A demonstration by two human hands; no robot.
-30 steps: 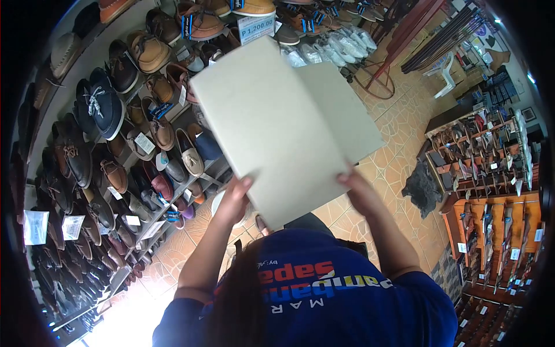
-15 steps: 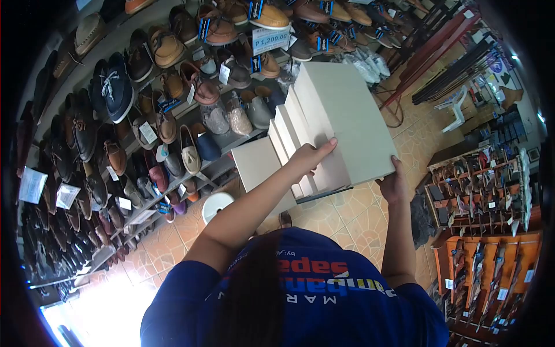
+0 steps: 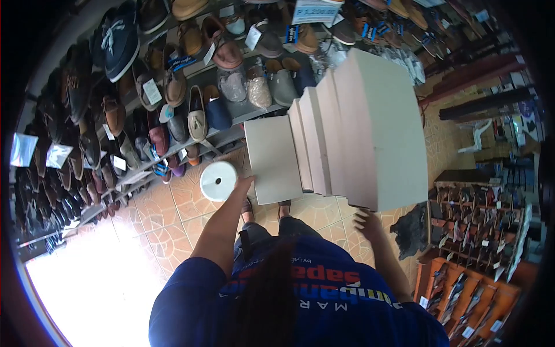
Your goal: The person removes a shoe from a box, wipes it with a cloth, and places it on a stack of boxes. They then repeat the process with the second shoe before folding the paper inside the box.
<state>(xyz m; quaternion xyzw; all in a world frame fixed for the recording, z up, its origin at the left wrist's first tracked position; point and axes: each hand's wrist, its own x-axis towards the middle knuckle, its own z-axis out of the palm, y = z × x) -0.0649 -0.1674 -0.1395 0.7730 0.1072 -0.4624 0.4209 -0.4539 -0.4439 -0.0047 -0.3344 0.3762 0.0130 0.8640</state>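
A stack of plain off-white cardboard boxes (image 3: 399,133) rises in front of me, its edges stepped. The lowest box (image 3: 272,159) sticks out to the left. My left hand (image 3: 244,185) is at the left edge of this lowest box, its fingertips right at the edge and most fingers hidden. Just below the near right corner of the tall boxes is my right hand (image 3: 368,224), its fingers bent a little and apart, with nothing in them.
Shelves full of shoes (image 3: 196,113) run along the left and top. A round white stool (image 3: 218,180) stands beside my left hand. Wooden shoe racks (image 3: 468,301) stand at the right, near a dark bag-like heap (image 3: 409,231) on the tiled floor.
My left hand has gone from the side of the upper boxes down to the lowest box. My right hand has come off the right corner. The stack appears farther right.
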